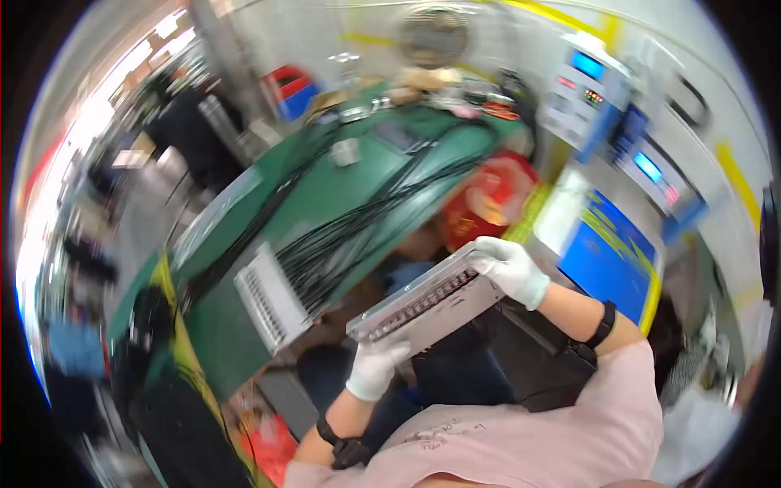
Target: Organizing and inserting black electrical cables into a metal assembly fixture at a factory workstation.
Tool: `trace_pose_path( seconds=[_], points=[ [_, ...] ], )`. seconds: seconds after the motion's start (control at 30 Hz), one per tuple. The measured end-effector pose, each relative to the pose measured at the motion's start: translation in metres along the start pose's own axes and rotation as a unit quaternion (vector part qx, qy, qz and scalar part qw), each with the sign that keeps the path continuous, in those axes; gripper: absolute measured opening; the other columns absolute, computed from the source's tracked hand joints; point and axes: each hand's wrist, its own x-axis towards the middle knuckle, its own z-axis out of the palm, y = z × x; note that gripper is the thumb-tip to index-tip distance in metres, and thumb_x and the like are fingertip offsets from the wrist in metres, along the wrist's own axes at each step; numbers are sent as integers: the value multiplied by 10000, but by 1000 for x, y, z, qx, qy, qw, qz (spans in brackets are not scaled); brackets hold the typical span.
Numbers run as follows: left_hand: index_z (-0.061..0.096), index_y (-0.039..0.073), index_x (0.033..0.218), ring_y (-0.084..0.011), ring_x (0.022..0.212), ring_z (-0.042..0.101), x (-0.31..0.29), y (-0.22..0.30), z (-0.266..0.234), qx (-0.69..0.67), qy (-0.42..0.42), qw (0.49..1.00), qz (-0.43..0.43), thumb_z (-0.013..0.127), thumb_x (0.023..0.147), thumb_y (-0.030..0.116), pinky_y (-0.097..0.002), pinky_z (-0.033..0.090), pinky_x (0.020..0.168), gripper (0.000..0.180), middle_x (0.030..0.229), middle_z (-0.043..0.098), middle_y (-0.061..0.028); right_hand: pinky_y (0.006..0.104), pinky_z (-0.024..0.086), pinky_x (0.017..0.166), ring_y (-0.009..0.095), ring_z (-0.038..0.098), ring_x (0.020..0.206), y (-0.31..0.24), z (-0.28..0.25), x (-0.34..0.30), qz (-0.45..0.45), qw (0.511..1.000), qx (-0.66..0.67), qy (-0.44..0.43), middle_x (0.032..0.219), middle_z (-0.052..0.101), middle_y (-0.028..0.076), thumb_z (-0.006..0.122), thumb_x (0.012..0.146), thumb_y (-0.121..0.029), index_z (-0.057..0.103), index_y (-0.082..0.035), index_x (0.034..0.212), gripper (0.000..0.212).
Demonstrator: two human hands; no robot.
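A long silver metal box [447,321] with a row of round, dark-centred sockets along one side is held tilted above my lap. My left hand [377,368], in a white glove, grips its lower left end. At the upper right end, my right hand [512,272], gloved too, is closed round the edge. A similar pale metal unit [272,299] with a row of small slots lies on the green table [333,228]. Beside it, a bundle of black cables [358,224] runs across the tabletop. Motion blur hides fine detail.
Right of the table stand a red bag [492,199] and a blue-topped surface [606,252] with a yellow edge. Two devices with lit blue screens, one a white box [582,98], are at the upper right. A fan [434,37] stands at the back. Black seats flank the table's left.
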Motion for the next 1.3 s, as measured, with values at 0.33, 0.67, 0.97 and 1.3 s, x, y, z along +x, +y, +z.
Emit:
trace_pose_path(
  seconds=[0.33, 0.67, 0.97, 1.3],
  points=[
    [458, -28, 1343, -244, 1186, 552, -52, 43, -103, -41, 179, 981, 60, 608, 830, 14, -390, 429, 1026, 535, 1300, 558, -134, 373, 463, 974, 305, 599, 1106, -52, 210, 209, -217, 866, -360, -270, 1188, 626, 161, 695, 818, -370, 543, -37, 1258, 573],
    [605, -34, 1180, -204, 1050, 601, -38, 50, -116, 70, 196, 976, 57, 612, 810, 6, -326, 460, 933, 373, 1138, 637, -111, 394, 515, 852, 305, 652, 998, -58, 358, 266, -166, 709, -563, -390, 1097, 662, 206, 635, 716, -666, 686, -55, 1086, 716],
    [625, -49, 1124, -193, 1005, 606, -43, 48, -119, 108, 173, 973, 108, 608, 787, -6, -311, 468, 899, 341, 1104, 642, -107, 412, 523, 795, 325, 671, 905, -108, 296, 261, -163, 738, -487, -437, 900, 707, 140, 699, 686, -613, 707, -48, 974, 635],
    [542, -61, 1243, -217, 1053, 594, -53, 67, -119, 213, 88, 966, 114, 649, 816, 53, -338, 478, 911, 455, 1216, 590, -132, 389, 497, 672, 289, 619, 715, -156, 112, 79, -467, 785, -400, 73, 754, 623, 88, 847, 560, -384, 626, -83, 807, 449]
  ],
)
